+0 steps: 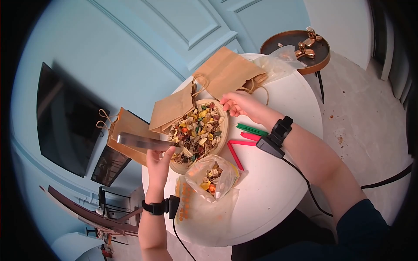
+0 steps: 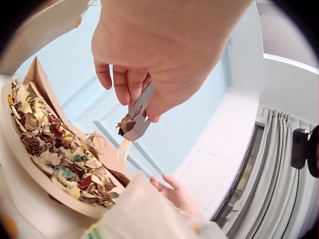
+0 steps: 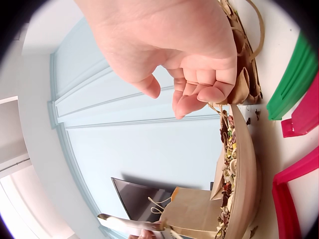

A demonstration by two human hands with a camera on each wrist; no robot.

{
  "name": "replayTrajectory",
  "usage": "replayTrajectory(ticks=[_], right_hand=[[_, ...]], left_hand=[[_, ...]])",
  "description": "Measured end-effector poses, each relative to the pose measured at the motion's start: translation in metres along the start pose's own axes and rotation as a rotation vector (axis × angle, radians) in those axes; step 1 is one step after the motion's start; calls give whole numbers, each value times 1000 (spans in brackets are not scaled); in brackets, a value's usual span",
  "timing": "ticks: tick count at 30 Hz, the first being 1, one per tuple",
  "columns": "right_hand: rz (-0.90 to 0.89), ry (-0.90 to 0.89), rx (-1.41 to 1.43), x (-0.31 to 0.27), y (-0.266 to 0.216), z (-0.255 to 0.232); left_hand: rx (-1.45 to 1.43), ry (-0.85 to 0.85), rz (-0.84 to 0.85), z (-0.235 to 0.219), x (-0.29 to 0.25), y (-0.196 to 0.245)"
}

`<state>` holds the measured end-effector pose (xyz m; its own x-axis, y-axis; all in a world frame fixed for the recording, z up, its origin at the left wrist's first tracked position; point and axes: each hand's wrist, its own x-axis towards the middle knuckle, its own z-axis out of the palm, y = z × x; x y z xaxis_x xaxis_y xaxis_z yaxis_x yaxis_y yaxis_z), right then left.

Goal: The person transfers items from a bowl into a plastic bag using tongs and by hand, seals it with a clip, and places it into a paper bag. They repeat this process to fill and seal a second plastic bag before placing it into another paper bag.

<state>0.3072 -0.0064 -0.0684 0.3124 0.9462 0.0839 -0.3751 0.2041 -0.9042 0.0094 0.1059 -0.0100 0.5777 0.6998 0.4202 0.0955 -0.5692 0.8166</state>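
Observation:
My left hand [image 1: 158, 167] grips metal tongs [image 1: 141, 142] over the left side of a round wooden tray [image 1: 224, 126] heaped with dried petals and pods [image 1: 201, 130]. In the left wrist view, the tongs' [image 2: 141, 110] tips hold a brown dried piece [image 2: 126, 124] with pale strands below it. My right hand [image 1: 244, 105] hovers by the tray's upper right rim, holding nothing; its fingers are loosely bent in the right wrist view [image 3: 192, 74]. A clear plastic bag [image 1: 226, 176] with more dried pieces stands open at the tray's near side.
Brown paper bags [image 1: 228, 71] stand behind and left of the tray on the round white table [image 1: 261, 204]. Green clips [image 1: 252, 129] and red clips [image 1: 235, 155] lie to the right. A flat plastic bag [image 1: 207, 213] lies in front. A side table [image 1: 320, 67] holds shiny figurines.

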Motion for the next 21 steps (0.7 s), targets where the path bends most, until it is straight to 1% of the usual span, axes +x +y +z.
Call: replayTrajectory(ticks=[2,4,5,6,8,9,10,12,13,15,16,18,19,20,21], right_hand=[[4,3,-3,0,0,0],[18,17,-8,0,0,1],[18,16,-9,0,0,1],[19,20,-8,-1,0,1],[21,22,-8,-1,0,1],[19,23,-9,-1,0,1],[18,23,-10,-1,0,1],[20,19,-11,-1,1,1],[21,16,-13,-1,1,1],[22,17,-16,-1,0,2],[23,18,-17,-1,0,2],[16,14,-17,0,1,1],[9,9,-17,0,2,1],[9,9,-17,0,2,1],[8,5,-18,1,2,0]], left_hand=[[-11,6,-17,-3,-12,21],[-110,7,-35,-1,-25,43],[-159,-14,-16,-1,-33,51],[-159,-13,-17,0,-42,60],[-194,-138,-86,2,-59,71],[-179,-189,-67,2,-65,68],[-183,-204,-104,7,-71,72],[-26,-235,-65,10,-75,70],[-26,-233,-66,9,-74,67],[28,-159,19,8,-66,56],[28,-159,20,4,-59,49],[4,-85,-59,-6,-41,32],[58,-66,-1,-9,-30,18],[58,-66,-1,-8,-21,10],[65,-68,-48,-6,-12,3]])
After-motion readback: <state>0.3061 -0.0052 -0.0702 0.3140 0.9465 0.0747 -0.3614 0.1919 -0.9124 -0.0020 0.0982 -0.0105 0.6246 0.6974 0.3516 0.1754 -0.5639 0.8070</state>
